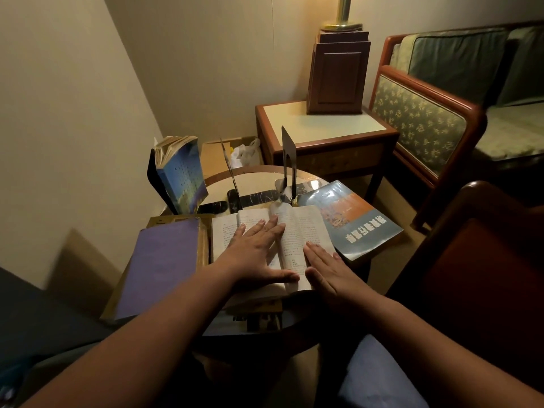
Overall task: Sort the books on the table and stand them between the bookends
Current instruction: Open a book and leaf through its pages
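Observation:
An open book (297, 228) with printed pages lies flat in the middle of the small round table (256, 172). My left hand (256, 254) rests flat on its left page, fingers spread. My right hand (329, 272) lies flat on the lower right page. A purple-covered book (159, 263) lies to the left on a tan one. A blue and orange book (356, 219) lies to the right, hanging over the table edge. One blue book (182, 178) stands against the left black bookend (151, 178). A middle bookend (231, 172) and a right bookend (288, 163) stand behind the open book.
Behind the table is a wooden side table (323, 128) with a lamp base (338, 72). An upholstered sofa (426, 119) fills the right. A dark red chair (485, 275) stands close at the right front. A cardboard box and plastic bag (244, 154) sit on the floor.

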`<move>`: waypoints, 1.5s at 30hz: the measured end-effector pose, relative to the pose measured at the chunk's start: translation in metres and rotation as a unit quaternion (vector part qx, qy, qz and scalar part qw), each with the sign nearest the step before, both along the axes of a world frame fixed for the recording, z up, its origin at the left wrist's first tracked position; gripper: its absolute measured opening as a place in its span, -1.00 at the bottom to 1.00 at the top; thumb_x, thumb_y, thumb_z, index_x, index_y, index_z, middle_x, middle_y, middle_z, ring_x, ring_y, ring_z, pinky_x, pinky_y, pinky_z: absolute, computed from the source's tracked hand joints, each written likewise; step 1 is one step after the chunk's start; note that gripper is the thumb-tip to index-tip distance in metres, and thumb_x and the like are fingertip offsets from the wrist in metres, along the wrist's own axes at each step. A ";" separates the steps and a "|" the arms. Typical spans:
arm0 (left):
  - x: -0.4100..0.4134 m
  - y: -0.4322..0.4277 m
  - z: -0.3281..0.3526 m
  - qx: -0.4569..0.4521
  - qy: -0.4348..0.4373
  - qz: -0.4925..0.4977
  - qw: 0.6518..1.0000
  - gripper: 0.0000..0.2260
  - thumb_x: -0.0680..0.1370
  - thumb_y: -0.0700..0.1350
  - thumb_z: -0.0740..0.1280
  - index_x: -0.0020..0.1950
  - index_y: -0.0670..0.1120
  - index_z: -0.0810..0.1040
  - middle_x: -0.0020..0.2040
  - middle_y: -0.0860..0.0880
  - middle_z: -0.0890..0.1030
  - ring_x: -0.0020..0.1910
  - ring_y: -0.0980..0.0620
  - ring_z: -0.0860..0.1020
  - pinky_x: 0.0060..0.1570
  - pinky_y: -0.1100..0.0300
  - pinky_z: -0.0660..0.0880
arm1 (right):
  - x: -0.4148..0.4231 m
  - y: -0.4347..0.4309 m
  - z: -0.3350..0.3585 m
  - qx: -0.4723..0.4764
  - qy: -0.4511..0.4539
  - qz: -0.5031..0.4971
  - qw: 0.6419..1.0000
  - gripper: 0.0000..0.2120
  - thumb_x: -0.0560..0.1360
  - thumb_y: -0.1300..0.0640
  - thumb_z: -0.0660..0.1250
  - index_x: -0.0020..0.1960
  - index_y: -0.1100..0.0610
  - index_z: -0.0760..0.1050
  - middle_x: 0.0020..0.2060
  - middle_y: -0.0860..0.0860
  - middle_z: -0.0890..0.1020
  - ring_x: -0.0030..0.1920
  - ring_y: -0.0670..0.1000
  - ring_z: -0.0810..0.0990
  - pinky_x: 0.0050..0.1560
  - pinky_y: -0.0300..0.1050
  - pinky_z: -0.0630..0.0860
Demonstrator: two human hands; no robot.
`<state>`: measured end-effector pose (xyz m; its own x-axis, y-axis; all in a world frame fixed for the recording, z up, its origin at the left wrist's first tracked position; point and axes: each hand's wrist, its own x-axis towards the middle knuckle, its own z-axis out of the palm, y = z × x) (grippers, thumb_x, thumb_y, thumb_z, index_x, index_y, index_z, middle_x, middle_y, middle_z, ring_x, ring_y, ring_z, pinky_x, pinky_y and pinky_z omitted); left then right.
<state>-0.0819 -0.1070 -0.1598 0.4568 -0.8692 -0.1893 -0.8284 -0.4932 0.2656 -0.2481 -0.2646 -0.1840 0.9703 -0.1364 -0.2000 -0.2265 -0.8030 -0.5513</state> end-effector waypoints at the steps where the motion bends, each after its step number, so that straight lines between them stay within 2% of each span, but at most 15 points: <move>1: -0.001 0.000 0.000 -0.002 -0.001 0.000 1.000 0.08 0.24 0.62 0.11 0.60 0.14 -0.19 0.60 0.13 -0.21 0.58 0.07 -0.19 0.48 -0.07 -0.35 | 0.011 -0.004 0.001 0.004 0.001 0.000 1.000 0.26 0.11 -0.66 -0.53 0.62 0.05 -0.16 0.61 -0.02 -0.12 0.57 -0.11 -0.18 0.51 -0.05 -0.29; 3: -0.003 0.002 0.001 -0.006 -0.007 0.001 1.000 0.05 0.28 0.59 0.14 0.60 0.14 -0.19 0.60 0.13 -0.21 0.57 0.09 -0.19 0.47 -0.07 -0.35 | 0.034 -0.010 0.001 0.012 -0.004 -0.012 1.000 0.20 0.19 -0.64 -0.50 0.62 0.05 -0.15 0.62 0.00 -0.10 0.59 -0.06 -0.14 0.54 0.02 -0.23; 6: -0.006 0.002 0.001 -0.011 -0.013 0.009 1.000 0.03 0.31 0.57 0.16 0.60 0.14 -0.19 0.60 0.13 -0.22 0.57 0.09 -0.19 0.50 -0.09 -0.31 | 0.061 -0.015 -0.002 0.005 -0.017 -0.035 0.999 -0.12 0.46 -0.45 -0.33 0.62 0.04 -0.13 0.62 0.00 -0.07 0.59 -0.05 -0.11 0.57 0.06 -0.13; 8: -0.007 0.003 -0.001 -0.010 -0.016 0.015 1.000 0.04 0.31 0.58 0.15 0.59 0.13 -0.21 0.60 0.12 -0.23 0.57 0.09 -0.20 0.51 -0.10 -0.29 | 0.069 -0.015 -0.004 -0.003 -0.022 -0.036 0.999 -0.21 0.54 -0.38 -0.26 0.62 0.04 -0.14 0.62 -0.01 -0.07 0.59 -0.04 -0.10 0.57 0.08 -0.10; 15: -0.005 0.012 -0.004 -0.001 -0.024 0.026 0.999 0.00 0.29 0.62 0.05 0.57 0.21 -0.25 0.58 0.08 -0.33 0.55 0.01 -0.32 0.49 -0.04 -0.31 | 0.072 -0.006 -0.012 -0.009 -0.051 -0.056 0.997 -0.25 0.56 -0.34 -0.23 0.62 0.04 -0.12 0.62 0.00 -0.03 0.59 -0.03 -0.08 0.57 0.06 -0.13; 19: -0.005 0.018 -0.004 0.000 -0.009 0.104 0.995 -0.10 0.27 0.64 -0.07 0.53 0.35 -0.25 0.54 -0.04 -0.44 0.49 -0.12 -0.46 0.49 -0.19 -0.27 | 0.068 0.003 -0.017 -0.009 -0.053 -0.074 0.996 -0.35 0.64 -0.25 -0.19 0.62 0.05 -0.14 0.62 -0.01 -0.06 0.59 -0.05 -0.12 0.57 0.03 -0.15; 23: -0.005 0.025 -0.002 0.025 0.019 0.184 0.983 -0.17 0.41 0.53 0.05 0.54 0.30 -0.26 0.51 -0.11 -0.49 0.49 -0.21 -0.43 0.49 -0.24 -0.25 | 0.068 0.002 -0.018 -0.014 -0.039 -0.076 0.996 -0.34 0.63 -0.27 -0.20 0.62 0.03 -0.16 0.62 -0.02 -0.08 0.59 -0.05 -0.12 0.56 0.03 -0.17; 29: -0.005 0.029 0.008 -0.035 -0.021 0.176 0.984 -0.21 0.50 0.38 0.20 0.57 0.24 -0.17 0.62 -0.09 -0.18 0.59 -0.16 -0.15 0.46 -0.27 -0.17 | 0.070 0.001 -0.020 -0.010 -0.041 -0.079 0.996 -0.21 0.53 -0.40 -0.31 0.62 0.01 -0.14 0.62 -0.03 -0.05 0.60 -0.04 -0.09 0.55 0.04 -0.17; 31: -0.006 0.031 0.013 -0.085 -0.029 0.169 0.982 -0.24 0.51 0.32 0.24 0.59 0.18 -0.07 0.62 -0.07 -0.04 0.59 -0.11 -0.05 0.47 -0.28 -0.10 | 0.070 0.000 -0.020 -0.009 -0.048 -0.081 0.995 -0.05 0.39 -0.51 -0.43 0.62 0.00 -0.13 0.62 -0.04 -0.04 0.60 -0.04 -0.09 0.55 0.05 -0.17; 33: -0.005 0.033 0.017 -0.153 -0.031 0.158 0.975 -0.31 0.51 0.27 0.24 0.57 0.11 0.09 0.58 -0.06 0.17 0.56 -0.08 0.12 0.49 -0.27 0.07 | 0.070 -0.001 -0.022 -0.015 -0.052 -0.080 0.995 -0.13 0.46 -0.46 -0.38 0.62 0.00 -0.13 0.62 -0.04 -0.03 0.60 -0.04 -0.09 0.56 0.06 -0.16; 36: -0.005 0.034 0.023 -0.280 0.061 0.179 0.941 -0.61 0.60 0.12 0.20 0.41 0.08 0.37 0.34 0.01 0.51 0.33 0.04 0.47 0.26 -0.07 0.50 | 0.069 -0.002 -0.022 -0.023 -0.046 -0.077 0.996 -0.28 0.58 -0.34 -0.26 0.63 0.01 -0.13 0.62 -0.04 -0.03 0.60 -0.04 -0.08 0.56 0.06 -0.15; 38: -0.006 0.033 0.032 -0.336 0.156 0.221 0.902 -0.74 0.64 -0.05 0.22 0.33 0.08 0.45 0.18 0.04 0.59 0.17 0.09 0.58 0.08 0.09 0.60 | 0.068 -0.002 -0.022 -0.026 -0.045 -0.080 0.995 -0.31 0.60 -0.31 -0.22 0.63 0.01 -0.13 0.62 -0.04 -0.03 0.60 -0.04 -0.08 0.56 0.06 -0.14; 40: -0.003 0.034 0.038 -0.348 0.202 0.245 0.882 -0.72 0.59 -0.20 0.30 0.28 0.01 0.50 0.12 0.04 0.63 0.13 0.07 0.61 0.06 0.12 0.61 | 0.067 -0.001 -0.023 -0.024 -0.057 -0.088 0.994 -0.32 0.61 -0.30 -0.21 0.63 0.02 -0.12 0.61 -0.04 -0.01 0.59 -0.04 -0.05 0.57 0.06 -0.12; 42: 0.000 0.037 0.039 -0.320 0.204 0.225 0.898 -0.74 0.53 -0.22 0.39 0.19 -0.01 0.58 0.08 0.04 0.65 0.12 0.10 0.61 0.13 0.12 0.58 | 0.064 -0.001 -0.022 -0.019 -0.071 -0.094 0.993 -0.25 0.57 -0.37 -0.26 0.63 0.03 -0.10 0.61 -0.03 0.02 0.59 -0.03 -0.03 0.57 0.08 -0.08; 45: -0.003 0.038 0.040 -0.263 0.165 0.161 0.937 -0.74 0.51 -0.11 0.43 0.20 0.02 0.60 0.11 0.13 0.64 0.14 0.22 0.56 0.11 0.31 0.51 | 0.060 -0.003 -0.019 -0.002 -0.093 -0.100 0.991 0.07 0.33 -0.57 -0.44 0.62 0.05 -0.02 0.60 -0.01 0.10 0.58 -0.01 0.06 0.56 0.12 0.03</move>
<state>-0.0849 -0.0690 -0.1198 0.7036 -0.7089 0.0500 -0.4896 -0.4325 0.7571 -0.1881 -0.2681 -0.2027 0.9436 -0.3304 -0.0190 -0.2762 -0.7544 -0.5955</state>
